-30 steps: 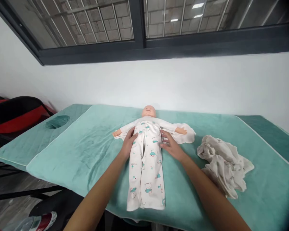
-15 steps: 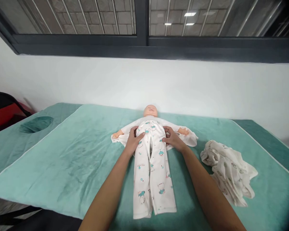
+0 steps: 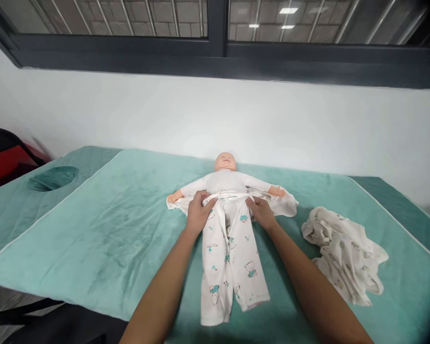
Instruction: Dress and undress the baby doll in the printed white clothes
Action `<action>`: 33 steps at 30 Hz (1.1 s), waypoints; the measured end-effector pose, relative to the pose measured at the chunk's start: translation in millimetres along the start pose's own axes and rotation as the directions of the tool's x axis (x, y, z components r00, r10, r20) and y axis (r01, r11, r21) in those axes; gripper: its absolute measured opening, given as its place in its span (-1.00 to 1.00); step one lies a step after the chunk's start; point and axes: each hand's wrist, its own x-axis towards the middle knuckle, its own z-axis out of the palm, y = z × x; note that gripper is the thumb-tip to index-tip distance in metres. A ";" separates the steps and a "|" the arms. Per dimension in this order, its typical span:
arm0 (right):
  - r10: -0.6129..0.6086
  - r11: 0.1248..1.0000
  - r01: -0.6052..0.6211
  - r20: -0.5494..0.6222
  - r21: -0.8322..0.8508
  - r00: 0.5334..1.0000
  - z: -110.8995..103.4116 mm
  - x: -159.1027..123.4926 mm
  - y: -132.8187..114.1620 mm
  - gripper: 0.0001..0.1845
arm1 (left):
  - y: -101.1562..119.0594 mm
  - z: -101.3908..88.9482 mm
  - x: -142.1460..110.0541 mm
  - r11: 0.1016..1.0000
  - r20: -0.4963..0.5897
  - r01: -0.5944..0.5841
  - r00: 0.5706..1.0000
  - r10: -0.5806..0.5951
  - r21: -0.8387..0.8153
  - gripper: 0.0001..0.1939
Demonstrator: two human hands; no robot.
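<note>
A baby doll lies on its back with its head toward the wall and both arms spread. White printed baby pants lie over its lower body, legs toward me, with an opening at the crotch. My left hand pinches the left side of the waistband, thumb on top. On the other side my right hand grips the waistband between thumb and fingers. White cloth is spread beneath the doll's arms. The doll's legs are hidden by the pants.
A crumpled white printed garment lies to the right on the green-covered bed. At the bed's left end is a round hole. A white wall and a dark window frame are behind. Something red and black stands far left.
Both hands have drawn the pants' waistband down from the doll's chest to its waist, baring its white top. The waist is now bunched in my fingers, and the right pant leg has shifted outward.
</note>
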 end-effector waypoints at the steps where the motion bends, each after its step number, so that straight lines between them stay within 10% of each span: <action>1: 0.013 1.000 -0.013 -0.001 0.012 1.000 -0.1 -0.7 0.1 -0.49 | 1.0 -5.1 0.1 0.998 0.074 0.011 0.997 -0.007 -0.063 -0.69; 6: -0.002 1.000 -0.001 0.140 0.026 0.990 -16.3 -8.0 -2.1 -0.62 | 0.2 -34.5 -9.9 0.916 0.535 0.198 0.845 0.021 -0.350 -0.25; 10: -0.054 0.990 0.085 0.251 -0.113 0.966 -22.3 -21.7 -7.6 -0.61 | -9.2 -33.6 -30.9 0.946 0.400 0.143 0.916 -0.017 -0.289 -0.29; 17: -0.276 0.949 0.256 -0.091 -0.184 0.957 1.6 -49.2 -15.4 -0.76 | -15.8 -10.3 -68.4 0.996 0.033 0.016 0.999 -0.013 -0.085 -0.84; 27: -0.060 0.992 0.052 0.068 0.118 0.996 -7.5 -68.3 -17.7 -0.85 | -17.7 -29.8 -94.3 0.876 0.434 0.161 0.899 0.060 -0.455 -0.19; 33: -0.124 0.992 0.115 0.189 0.061 0.974 -17.9 -95.3 -20.5 -0.73 | -25.2 -26.5 -107.3 0.971 0.316 0.030 0.948 0.047 -0.236 -0.58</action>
